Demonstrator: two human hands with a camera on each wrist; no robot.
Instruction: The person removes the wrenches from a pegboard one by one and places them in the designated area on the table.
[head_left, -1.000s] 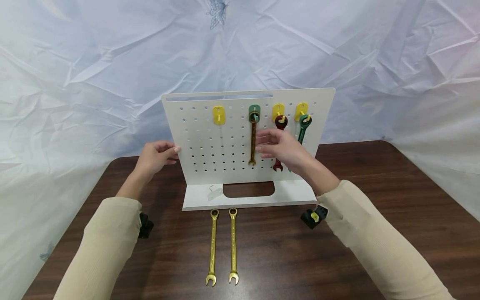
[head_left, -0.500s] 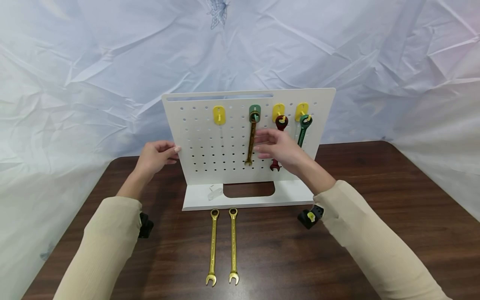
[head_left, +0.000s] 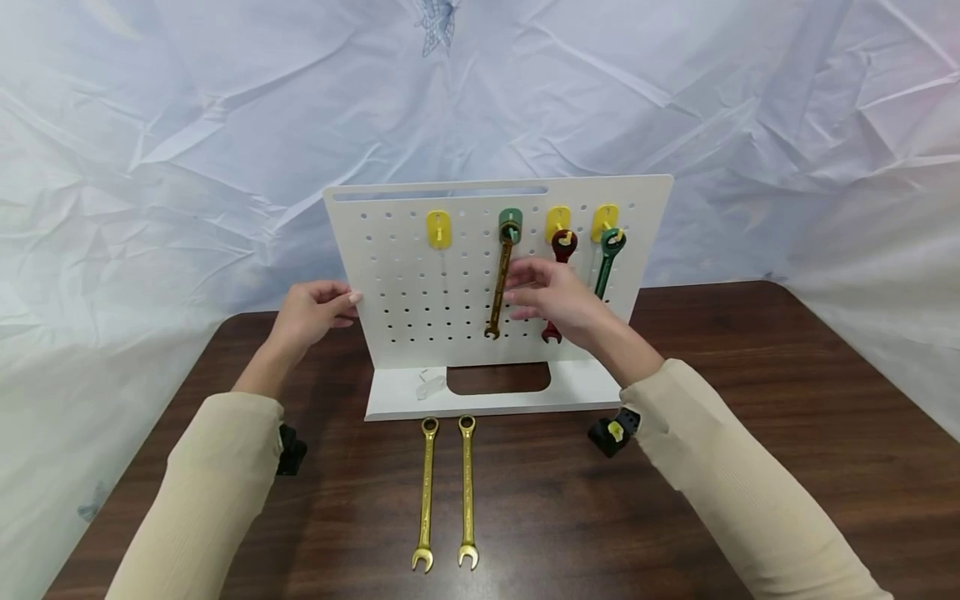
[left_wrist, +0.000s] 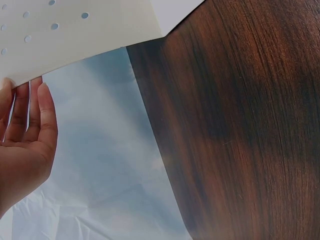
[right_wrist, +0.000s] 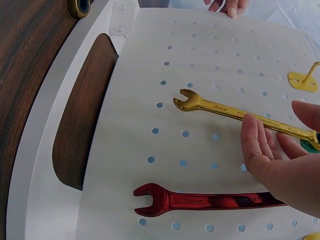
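Nearest on the dark brown wood-grain worktop, two long gold metal combination wrenches lie side by side, a left one and a right one, ring ends pointing away and forked ends closer. Just past them is the flat base of a white perforated pegboard, with a small clear plastic piece on it, left of the base's cutout.

At the board's front, the right hand grasps nothing; its fingers are extended and loose, their tips against the shaft of a gold 10mm combination wrench. That wrench hangs by its ring from a green hook, tilted, its forked end to the left. The left hand pinches the board's left edge, thumb on the front face.

To the right, a red metal wrench (stamped 13mm) and a green metal wrench hang from yellow hooks, both partly hidden by the right hand. A bare yellow hook sits farther left. Behind everything hangs a creased pale cloth.
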